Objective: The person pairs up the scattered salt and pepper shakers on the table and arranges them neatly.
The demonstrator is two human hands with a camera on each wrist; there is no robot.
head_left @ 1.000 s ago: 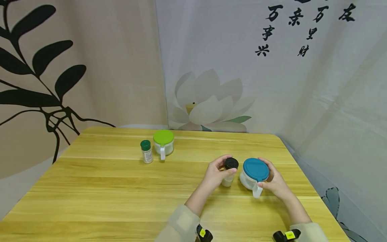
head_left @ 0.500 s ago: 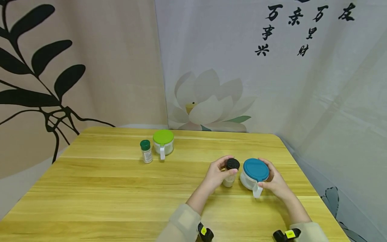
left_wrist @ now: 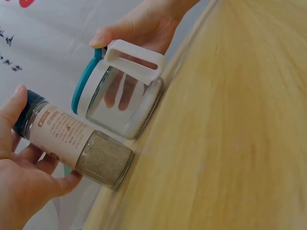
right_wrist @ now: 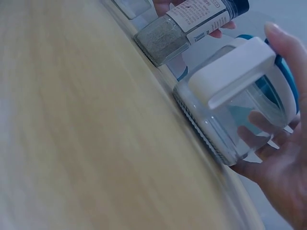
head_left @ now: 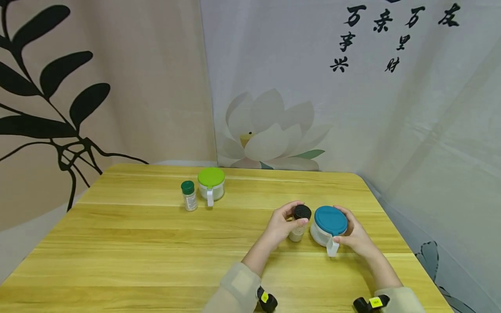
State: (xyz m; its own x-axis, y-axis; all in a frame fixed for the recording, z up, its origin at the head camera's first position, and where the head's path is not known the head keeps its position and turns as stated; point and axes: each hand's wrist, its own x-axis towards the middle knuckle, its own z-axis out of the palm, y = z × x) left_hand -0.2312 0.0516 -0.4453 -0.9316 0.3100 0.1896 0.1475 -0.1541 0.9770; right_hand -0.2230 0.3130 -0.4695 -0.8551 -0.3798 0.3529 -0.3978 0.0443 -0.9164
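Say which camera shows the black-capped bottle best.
Left wrist view: the bottle is large, label and contents showing. The right wrist's crops its edge; the head's shows it small, partly covered by the left hand.

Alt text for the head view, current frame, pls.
A person's left hand holds a black-capped jar beside a blue-lidded jar with a white handle, gripped by the right hand, on a wooden table. Farther back, to the left, stand a green-capped bottle and a lime-lidded jar; pale printed cloth hangs behind.
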